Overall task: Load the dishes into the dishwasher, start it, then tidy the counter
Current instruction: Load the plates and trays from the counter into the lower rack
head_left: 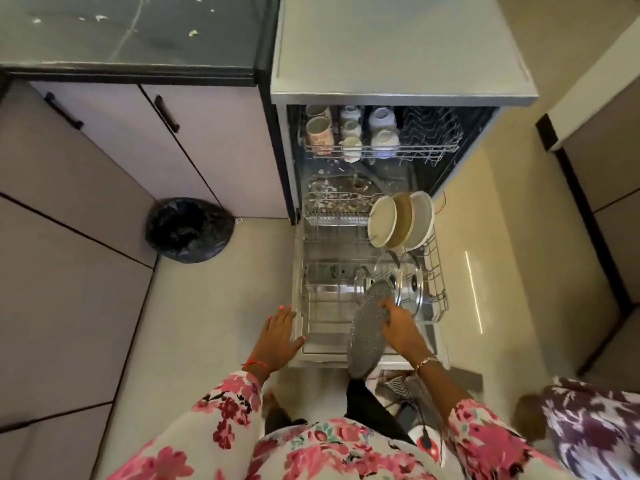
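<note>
The dishwasher (pixel 401 95) stands open with its lower rack (pixel 434 271) pulled out over the door. My right hand (pixel 400 329) grips a grey speckled pan (pixel 369 327) held on edge at the rack's front right. My left hand (pixel 282 332) rests flat and open against the rack's front left corner. Three plates (pixel 400 220) stand upright at the rack's back right. A steel pot with a glass lid (pixel 410 287) lies just behind the pan. Mugs and cups (pixel 349 129) fill the left side of the upper rack (pixel 429 147).
A bin lined with a black bag (pixel 188 230) sits on the floor left of the dishwasher. Cupboard doors (pixel 138 140) run along the left. The counter (pixel 131 29) above them carries scattered crumbs. Another person's patterned clothing (pixel 595 431) shows at the lower right.
</note>
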### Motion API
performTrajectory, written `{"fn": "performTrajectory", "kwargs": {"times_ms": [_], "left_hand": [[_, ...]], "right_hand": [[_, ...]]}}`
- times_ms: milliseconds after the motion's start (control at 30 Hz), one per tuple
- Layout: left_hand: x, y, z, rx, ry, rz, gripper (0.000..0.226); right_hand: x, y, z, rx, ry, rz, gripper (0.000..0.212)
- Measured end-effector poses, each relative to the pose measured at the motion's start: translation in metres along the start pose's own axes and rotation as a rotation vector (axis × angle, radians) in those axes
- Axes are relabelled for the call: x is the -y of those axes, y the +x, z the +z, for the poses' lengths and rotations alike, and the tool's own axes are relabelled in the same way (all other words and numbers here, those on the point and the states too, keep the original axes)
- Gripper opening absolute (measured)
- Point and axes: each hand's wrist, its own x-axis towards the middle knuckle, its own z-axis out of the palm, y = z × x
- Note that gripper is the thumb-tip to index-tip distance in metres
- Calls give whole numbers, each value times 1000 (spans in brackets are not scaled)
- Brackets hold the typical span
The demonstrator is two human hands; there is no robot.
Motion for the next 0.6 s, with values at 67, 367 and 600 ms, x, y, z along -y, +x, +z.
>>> {"fn": "performTrajectory", "kwargs": {"times_ms": [67, 367, 600], "left_hand": [[-18, 15, -2, -6, 0, -8, 105], [-63, 70, -21, -73, -19, -37, 82], [-63, 110, -42, -72, 21, -23, 98]], "right_hand": [[-5, 19, -22, 60, -23, -2, 31], [6, 91, -76, 174, -173, -167, 24], [29, 135, -107, -200, -506, -123, 18]]}}
